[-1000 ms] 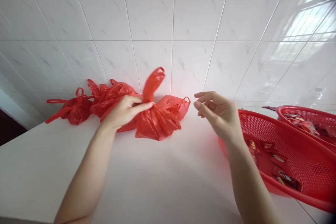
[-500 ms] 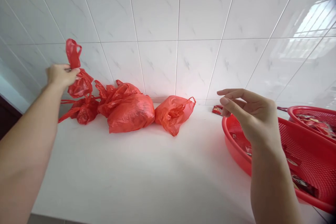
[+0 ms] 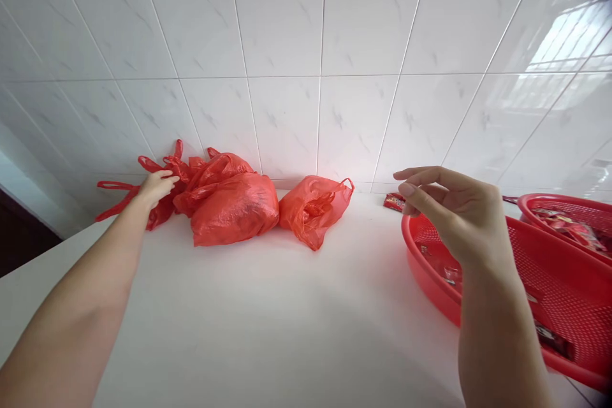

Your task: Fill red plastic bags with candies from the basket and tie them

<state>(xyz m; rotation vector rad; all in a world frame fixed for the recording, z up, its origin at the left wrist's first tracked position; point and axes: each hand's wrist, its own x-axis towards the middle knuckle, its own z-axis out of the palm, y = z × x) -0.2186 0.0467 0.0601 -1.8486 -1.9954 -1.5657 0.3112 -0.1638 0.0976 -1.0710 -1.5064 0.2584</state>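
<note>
At the left end of the row, my left hand (image 3: 160,189) has its fingers closed at the neck of a small knotted red plastic bag (image 3: 178,166), whose handle loops stick up; the fingertips are partly lost against the red plastic. Close by that hand, another tied red bag (image 3: 117,199) stretches its handles to the left. My right hand (image 3: 447,204) hovers over the near rim of a red plastic basket (image 3: 433,284), fingers loosely curved, thumb and forefinger apart, holding nothing. A small red wrapped packet (image 3: 394,202) lies on the counter just beyond its fingertips.
A large full red bag (image 3: 234,207) and a looser red bag (image 3: 315,210) with one handle up sit against the tiled wall (image 3: 287,121). A second red basket (image 3: 523,201) with wrapped packets stands at the far right. The white counter (image 3: 268,325) spreads in front.
My left hand has lowered the small red bag and moved it rightward, from up near the wall down among the other bags. My right hand has stayed in nearly the same place.
</note>
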